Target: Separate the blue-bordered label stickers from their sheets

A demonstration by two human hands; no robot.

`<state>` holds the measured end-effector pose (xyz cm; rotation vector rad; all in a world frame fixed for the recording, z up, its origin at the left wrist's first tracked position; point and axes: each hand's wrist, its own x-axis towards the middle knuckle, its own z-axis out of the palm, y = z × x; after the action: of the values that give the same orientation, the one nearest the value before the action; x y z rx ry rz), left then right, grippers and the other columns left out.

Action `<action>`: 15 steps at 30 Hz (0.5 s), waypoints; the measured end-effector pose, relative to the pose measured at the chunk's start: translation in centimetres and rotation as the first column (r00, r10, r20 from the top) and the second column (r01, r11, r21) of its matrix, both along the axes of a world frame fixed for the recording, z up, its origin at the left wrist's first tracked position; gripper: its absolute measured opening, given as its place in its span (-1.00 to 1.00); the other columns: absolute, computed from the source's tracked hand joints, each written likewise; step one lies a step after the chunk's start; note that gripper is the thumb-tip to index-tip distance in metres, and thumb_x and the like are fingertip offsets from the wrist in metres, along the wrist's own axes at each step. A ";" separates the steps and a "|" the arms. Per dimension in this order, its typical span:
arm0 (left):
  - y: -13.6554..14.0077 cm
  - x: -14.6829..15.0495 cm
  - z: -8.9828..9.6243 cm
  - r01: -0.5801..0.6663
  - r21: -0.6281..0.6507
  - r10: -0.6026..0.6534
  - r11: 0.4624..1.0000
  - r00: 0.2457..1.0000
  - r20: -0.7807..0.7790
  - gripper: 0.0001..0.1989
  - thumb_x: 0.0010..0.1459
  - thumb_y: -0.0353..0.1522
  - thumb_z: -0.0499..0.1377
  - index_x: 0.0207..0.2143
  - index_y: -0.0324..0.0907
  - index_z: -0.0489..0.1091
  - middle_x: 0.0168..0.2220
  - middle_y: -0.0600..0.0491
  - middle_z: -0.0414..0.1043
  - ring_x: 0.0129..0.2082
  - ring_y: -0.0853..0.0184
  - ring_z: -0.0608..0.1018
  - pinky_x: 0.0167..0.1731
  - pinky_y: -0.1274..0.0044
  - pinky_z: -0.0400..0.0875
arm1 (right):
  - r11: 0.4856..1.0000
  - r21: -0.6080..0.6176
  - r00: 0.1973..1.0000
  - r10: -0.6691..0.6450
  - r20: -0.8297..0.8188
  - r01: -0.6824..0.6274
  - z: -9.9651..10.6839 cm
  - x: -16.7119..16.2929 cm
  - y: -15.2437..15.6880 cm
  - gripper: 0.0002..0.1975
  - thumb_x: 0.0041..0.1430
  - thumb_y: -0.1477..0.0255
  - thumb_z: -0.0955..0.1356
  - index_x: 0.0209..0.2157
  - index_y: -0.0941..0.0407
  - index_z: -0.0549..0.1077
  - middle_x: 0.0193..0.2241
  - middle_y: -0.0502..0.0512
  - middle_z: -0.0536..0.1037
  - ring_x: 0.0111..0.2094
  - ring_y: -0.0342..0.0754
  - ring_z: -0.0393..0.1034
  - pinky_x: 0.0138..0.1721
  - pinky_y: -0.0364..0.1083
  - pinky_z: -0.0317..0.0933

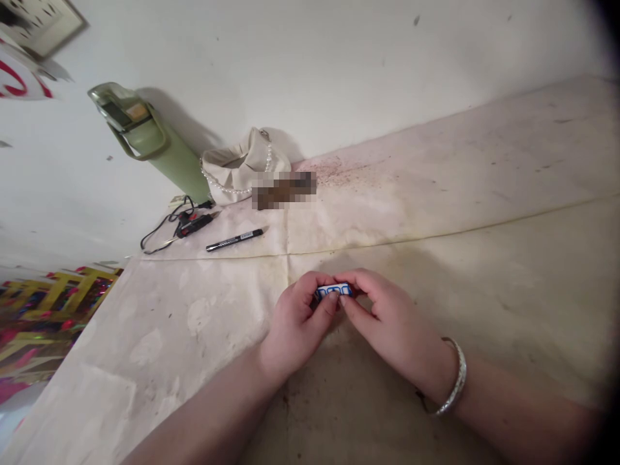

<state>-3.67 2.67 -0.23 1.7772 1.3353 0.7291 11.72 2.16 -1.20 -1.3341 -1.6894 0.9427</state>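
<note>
Above the table, a small blue-and-white oblong piece (341, 289) is pinched between my two hands; its exact kind is unclear. My left hand (296, 316) grips its left end, with the thumb on the near face and curled fingers behind. On the right end, my right hand (394, 320) closes its thumb and index finger. The thumbs nearly meet at the middle and cover part of its printed face. A silver bangle (455, 381) circles my right wrist.
A black pen (234, 240) lies beyond my hands. Farther left are a black-and-red corded tool (191, 225), a green bottle (177, 161) and a cream bag (230, 161) with pearl trim. The stained tablecloth (194, 361) meets a white wall (339, 71). A blurred patch (283, 190) hides something.
</note>
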 end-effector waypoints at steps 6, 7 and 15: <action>0.1 -0.1 -0.3 0.004 -0.011 -0.004 1.000 1.000 0.008 -0.84 0.24 -0.29 0.05 -0.20 -0.15 0.33 -0.35 0.06 0.43 -0.32 0.34 0.48 -0.31 0.53 0.35 | 0.999 -0.047 1.000 -0.007 -0.004 0.007 0.2 0.2 0.0 -0.88 0.16 0.48 0.25 -0.28 0.09 0.40 -0.30 0.07 0.53 -0.27 -0.02 0.41 -0.25 -0.02 0.30; 0.1 -0.1 -0.3 0.007 -0.010 -0.007 1.000 1.000 0.009 -0.84 0.24 -0.29 0.05 -0.20 -0.15 0.33 -0.35 0.06 0.43 -0.32 0.34 0.48 -0.31 0.53 0.35 | 0.999 -0.049 1.000 -0.013 0.000 0.013 0.2 0.2 0.0 -0.88 0.16 0.48 0.25 -0.28 0.09 0.40 -0.31 0.07 0.53 -0.28 -0.02 0.41 -0.27 -0.02 0.29; 0.1 -0.1 0.0 -0.007 0.021 0.008 1.000 0.998 -0.061 -0.89 0.22 -0.33 0.06 -0.27 -0.16 0.33 -0.39 0.08 0.43 -0.39 0.37 0.45 -0.39 0.57 0.31 | 0.999 -0.023 0.999 -0.039 0.021 0.039 0.0 0.1 0.1 -0.91 0.12 0.49 0.27 -0.35 0.08 0.40 -0.39 0.02 0.54 -0.34 -0.05 0.42 -0.39 -0.09 0.25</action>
<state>-3.73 2.75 -0.24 1.8250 1.3800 0.7005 11.84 2.22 -1.18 -1.3914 -1.6670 0.9315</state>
